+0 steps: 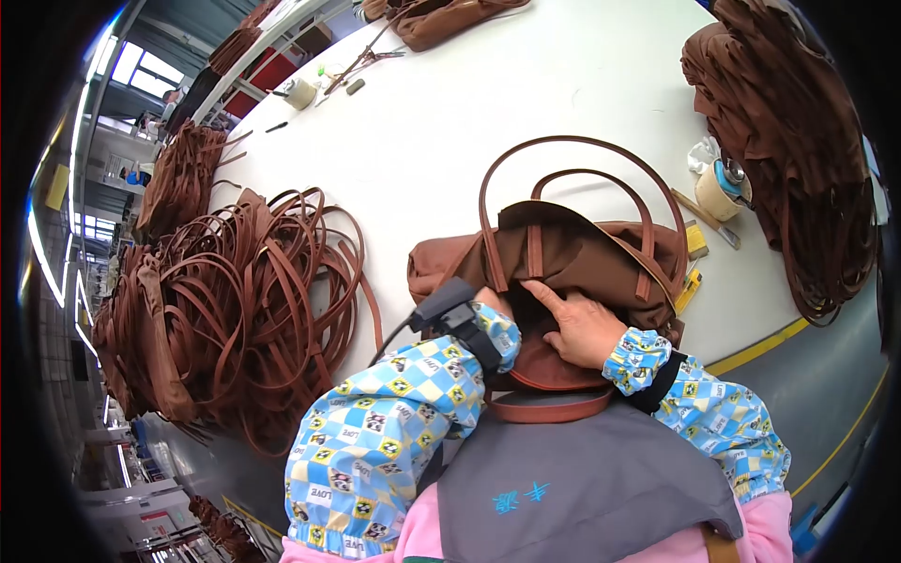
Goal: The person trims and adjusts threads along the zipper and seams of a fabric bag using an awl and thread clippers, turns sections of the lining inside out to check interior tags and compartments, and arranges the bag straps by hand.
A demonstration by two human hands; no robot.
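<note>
"Brown bag [591, 267], where?"

"Three o'clock of centre, at the white table's [422, 141] edge. My right hand [584, 327] spreads, forefinger [544, 296] on its cloth [568, 249]; my left hand [492, 300] is mostly hidden, grip I can't tell."

"Advice?"

"I'd smooth that cloth lightly, keeping the handles [492, 263] clear."

"Else?"

"Two o'clock cup [715, 199]: metal item [733, 172] inside. Eleven o'clock cup [300, 93]: contents unclear."

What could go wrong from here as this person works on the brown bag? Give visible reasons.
The left hand is partly hidden at the brown bag, so it might catch fabric unseen. The cable at the left wrist could snag nearby straps. Shifting the bag might knock the yellow tool close beside it.
</note>
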